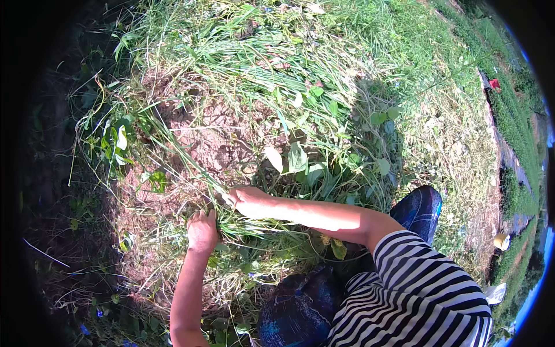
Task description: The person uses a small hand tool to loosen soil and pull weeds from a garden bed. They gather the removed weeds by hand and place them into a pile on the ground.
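My right hand is closed around a twist of long green grass stems, which runs away toward the upper left. Just to its lower left, my left hand has its fingers curled into grass at the ground; its fingertips are partly hidden among the blades. A loose bunch of cut grass lies beneath my right forearm, beside my left hand. Bare brown soil shows beyond both hands. Broad-leaved weeds grow above my right wrist.
A thick swath of flattened grass covers the far ground. My dark patterned trouser knees are bent close to the ground. Deep shade with small blue flowers lies at left. Crop rows and a red object appear at right.
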### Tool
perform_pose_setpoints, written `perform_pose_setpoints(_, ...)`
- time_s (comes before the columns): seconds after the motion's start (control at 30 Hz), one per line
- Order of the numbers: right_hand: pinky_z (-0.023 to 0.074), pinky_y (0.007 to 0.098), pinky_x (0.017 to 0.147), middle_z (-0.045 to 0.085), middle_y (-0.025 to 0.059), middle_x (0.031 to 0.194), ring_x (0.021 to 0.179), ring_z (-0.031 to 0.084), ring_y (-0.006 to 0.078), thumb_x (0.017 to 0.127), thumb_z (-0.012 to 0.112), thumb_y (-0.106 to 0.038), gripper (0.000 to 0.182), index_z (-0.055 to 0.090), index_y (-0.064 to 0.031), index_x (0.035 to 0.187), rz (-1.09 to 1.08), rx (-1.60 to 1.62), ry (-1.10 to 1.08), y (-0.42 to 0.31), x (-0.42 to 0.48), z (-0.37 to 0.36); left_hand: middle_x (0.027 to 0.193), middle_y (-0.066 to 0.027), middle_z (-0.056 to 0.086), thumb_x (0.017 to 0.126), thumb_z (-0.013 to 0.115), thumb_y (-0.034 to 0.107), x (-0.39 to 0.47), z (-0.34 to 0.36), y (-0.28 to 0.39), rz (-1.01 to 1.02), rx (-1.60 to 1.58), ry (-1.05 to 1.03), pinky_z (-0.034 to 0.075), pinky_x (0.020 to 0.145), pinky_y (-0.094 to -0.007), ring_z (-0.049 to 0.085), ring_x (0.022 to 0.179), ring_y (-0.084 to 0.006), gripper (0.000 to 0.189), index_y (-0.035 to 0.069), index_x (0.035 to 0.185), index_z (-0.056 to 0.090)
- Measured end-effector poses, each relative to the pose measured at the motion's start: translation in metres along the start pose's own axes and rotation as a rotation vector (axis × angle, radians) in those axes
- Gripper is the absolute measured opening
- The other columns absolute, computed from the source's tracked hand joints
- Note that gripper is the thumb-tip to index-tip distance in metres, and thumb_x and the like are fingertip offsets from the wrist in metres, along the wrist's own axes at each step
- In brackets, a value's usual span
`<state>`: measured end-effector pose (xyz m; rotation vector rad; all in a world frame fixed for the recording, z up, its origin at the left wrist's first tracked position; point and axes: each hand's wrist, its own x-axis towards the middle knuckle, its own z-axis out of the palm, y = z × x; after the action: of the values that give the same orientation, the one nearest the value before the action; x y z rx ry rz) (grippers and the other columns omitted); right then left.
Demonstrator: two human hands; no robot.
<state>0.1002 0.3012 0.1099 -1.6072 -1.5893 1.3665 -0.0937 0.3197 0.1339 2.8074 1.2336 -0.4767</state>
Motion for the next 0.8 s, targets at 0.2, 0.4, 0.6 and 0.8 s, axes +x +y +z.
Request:
perform_pose_setpoints(0.2,0.0421,0.0365,0.071,0.052,0.0146,0.104,0.089,0.051,0.0259,0.088,0.037,-0.026,0.032,0.048,-0.0039,0.109,0.28,-0.48,-0.023,0.092,0.057,-0.18,0.088,-0.0137,0.054,0.067,0.053,0.012,-0.087,0.059,0.03,-0.004,-0.137,0.063,0.043,0.071,-0.04,0.052,0.083,-0.0285,0.031,0.005,0.097,0.052)
perform_pose_setpoints(0.4,0.041,0.0391,0.085,0.054,0.0201,0.109,0.1,0.052,0.0351,0.089,0.029,-0.04,0.046,0.048,-0.0065,0.114,0.315,-1.088,0.275,0.024,0.052,-0.378,0.111,-0.0142,0.049,0.064,0.057,0.009,-0.152,0.047,0.034,-0.177,-0.192,-0.13,0.042,0.077,-0.0412,0.049,0.094,-0.0321,0.06,0.004,0.121,0.039)
perform_pose_setpoints(0.6,0.0408,0.04,0.085,0.055,0.0225,0.104,0.097,0.052,0.0365,0.086,0.026,-0.022,0.041,0.051,0.0035,0.106,0.361,-1.073,0.252,0.066,0.052,-0.35,0.119,-0.0171,0.046,0.067,0.067,0.017,-0.111,-0.032,0.04,-0.172,-0.195,-0.436,0.04,0.087,-0.0407,0.043,0.109,-0.0322,0.071,0.008,0.128,0.033)
perform_pose_setpoints(0.8,0.0425,0.0429,0.085,0.045,0.0173,0.106,0.094,0.047,0.0235,0.077,0.047,0.001,0.027,0.048,0.0052,0.103,0.177,-0.793,-0.349,0.049,-0.019,-0.151,0.133,-0.0211,0.027,0.065,0.071,0.029,-0.057,-0.083,0.041,-0.192,-0.245,-0.307,0.03,0.096,-0.0454,0.03,0.12,-0.0362,0.081,0.012,0.131,0.028)
